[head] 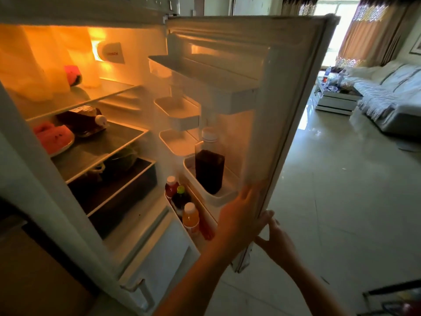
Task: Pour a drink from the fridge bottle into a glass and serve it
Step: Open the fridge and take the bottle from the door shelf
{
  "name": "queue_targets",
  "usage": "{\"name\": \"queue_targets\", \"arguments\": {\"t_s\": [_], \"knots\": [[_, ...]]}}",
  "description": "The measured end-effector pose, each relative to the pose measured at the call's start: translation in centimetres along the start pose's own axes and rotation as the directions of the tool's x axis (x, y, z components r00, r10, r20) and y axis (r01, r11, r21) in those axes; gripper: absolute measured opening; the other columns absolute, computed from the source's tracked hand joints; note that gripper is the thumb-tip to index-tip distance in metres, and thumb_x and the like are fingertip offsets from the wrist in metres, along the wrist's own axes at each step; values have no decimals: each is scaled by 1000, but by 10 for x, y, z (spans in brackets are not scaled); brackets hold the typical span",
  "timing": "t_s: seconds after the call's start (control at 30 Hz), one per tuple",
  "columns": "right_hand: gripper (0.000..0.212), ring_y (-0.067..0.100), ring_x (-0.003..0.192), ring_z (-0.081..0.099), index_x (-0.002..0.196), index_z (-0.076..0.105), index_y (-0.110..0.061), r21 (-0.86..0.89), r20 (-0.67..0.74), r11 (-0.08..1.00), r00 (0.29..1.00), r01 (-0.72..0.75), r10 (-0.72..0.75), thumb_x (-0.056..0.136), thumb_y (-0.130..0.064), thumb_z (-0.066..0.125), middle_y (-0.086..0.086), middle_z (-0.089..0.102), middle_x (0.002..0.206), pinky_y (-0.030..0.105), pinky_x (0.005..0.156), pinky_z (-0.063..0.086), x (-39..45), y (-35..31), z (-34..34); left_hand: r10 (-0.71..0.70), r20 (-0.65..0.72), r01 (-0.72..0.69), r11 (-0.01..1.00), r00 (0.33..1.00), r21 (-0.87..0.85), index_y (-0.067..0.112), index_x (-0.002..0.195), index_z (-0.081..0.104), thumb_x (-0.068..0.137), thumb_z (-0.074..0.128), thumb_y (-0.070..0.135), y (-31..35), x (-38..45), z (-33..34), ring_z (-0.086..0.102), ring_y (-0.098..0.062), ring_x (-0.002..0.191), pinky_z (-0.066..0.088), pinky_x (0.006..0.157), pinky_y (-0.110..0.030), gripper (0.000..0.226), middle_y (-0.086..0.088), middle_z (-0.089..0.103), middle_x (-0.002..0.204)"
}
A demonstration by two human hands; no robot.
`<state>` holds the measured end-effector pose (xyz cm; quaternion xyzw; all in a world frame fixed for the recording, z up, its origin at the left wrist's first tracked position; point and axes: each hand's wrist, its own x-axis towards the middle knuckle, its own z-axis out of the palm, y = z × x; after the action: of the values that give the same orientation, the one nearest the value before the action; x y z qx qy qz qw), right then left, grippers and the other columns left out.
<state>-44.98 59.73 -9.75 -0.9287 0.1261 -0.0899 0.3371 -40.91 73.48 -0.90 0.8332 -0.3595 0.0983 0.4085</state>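
Observation:
The fridge stands open, its door (268, 92) swung to the right. A clear square bottle (209, 165) with a white cap and dark drink stands upright in a white door bin (218, 197). My left hand (241, 215) lies flat against the inner side of the door's lower edge, just right of that bin, holding nothing. My right hand (273, 236) grips the door's outer edge from the other side, its fingers wrapped around the rim. No glass is in view.
Three small bottles (182, 206) with red, green and white caps stand in the lowest door bin. Watermelon slices on a plate (54, 139) and a lying dark bottle (84, 119) fill the shelves. Tiled floor, a sofa (391, 94) and a low table (335, 96) lie to the right.

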Motion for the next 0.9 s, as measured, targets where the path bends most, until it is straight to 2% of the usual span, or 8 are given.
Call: {"name": "queue_targets", "arguments": {"t_s": [0.13, 0.27, 0.33, 0.43, 0.57, 0.67, 0.8, 0.9], "knots": [[68, 26, 125, 47, 139, 36, -12, 64, -81, 990, 989, -123, 128, 82, -29, 69, 10, 46, 140, 37, 97, 43, 25, 16, -9, 20, -47, -21, 999, 999, -28, 31, 135, 34, 82, 63, 42, -17, 17, 2, 51, -15, 119, 44, 99, -32, 62, 1, 54, 133], [48, 27, 118, 52, 129, 47, -8, 125, -180, 972, 959, -197, 218, 89, -29, 59, 14, 54, 131, 30, 91, 40, 51, 26, -17, -3, -406, 36, 997, 914, 74, 18, 130, 43, 75, 74, 37, -47, 47, -5, 40, -17, 124, 38, 102, -28, 66, -5, 50, 133], [42, 27, 117, 52, 127, 48, -6, 157, -185, 967, 956, -201, 229, 90, -24, 58, 15, 55, 129, 29, 90, 38, 61, 30, -20, 7, -482, 54, 992, 876, 113, 15, 132, 38, 69, 77, 39, -58, 63, -9, 34, -20, 126, 26, 108, -25, 77, -8, 39, 137], [39, 26, 118, 51, 128, 48, -7, 272, -169, 938, 950, -212, 264, 91, -18, 56, 15, 53, 130, 33, 93, 42, 73, 35, -27, -55, -408, 67, 998, 911, 15, 22, 140, 27, 67, 78, 46, -74, 85, -10, 19, -4, 134, 15, 110, -16, 93, -1, 26, 146], [42, 22, 115, 52, 128, 47, -6, 397, -178, 889, 932, -227, 317, 88, -9, 60, 9, 54, 127, 34, 91, 46, 85, 37, -37, -231, -190, 162, 933, 954, -321, 40, 142, 15, 63, 81, 46, -87, 107, -9, 36, -3, 127, 43, 103, -36, 103, 7, 37, 145], [44, 26, 111, 57, 129, 47, -6, 428, -195, 874, 921, -229, 337, 87, -5, 61, 9, 57, 122, 36, 88, 49, 92, 40, -43, -155, -72, 113, 908, 985, -403, 48, 142, 11, 67, 80, 35, -95, 118, -10, 42, -4, 125, 47, 100, -38, 103, 15, 40, 140], [50, 30, 107, 60, 134, 43, -9, 451, -196, 858, 911, -245, 363, 87, -5, 59, 13, 58, 125, 39, 87, 52, 98, 43, -47, -92, 9, 87, 908, 996, -410, 65, 132, 2, 75, 76, 28, -99, 127, -11, 49, -15, 123, 49, 95, -40, 100, 9, 48, 134], [55, 29, 113, 56, 137, 38, -12, 455, -177, 857, 919, -242, 353, 88, -7, 60, 12, 54, 130, 43, 91, 51, 99, 43, -46, -96, 62, 114, 849, 993, -517, 56, 138, 14, 77, 74, 21, -98, 130, -11, 54, -11, 116, 54, 89, -39, 92, 23, 48, 121]]}}
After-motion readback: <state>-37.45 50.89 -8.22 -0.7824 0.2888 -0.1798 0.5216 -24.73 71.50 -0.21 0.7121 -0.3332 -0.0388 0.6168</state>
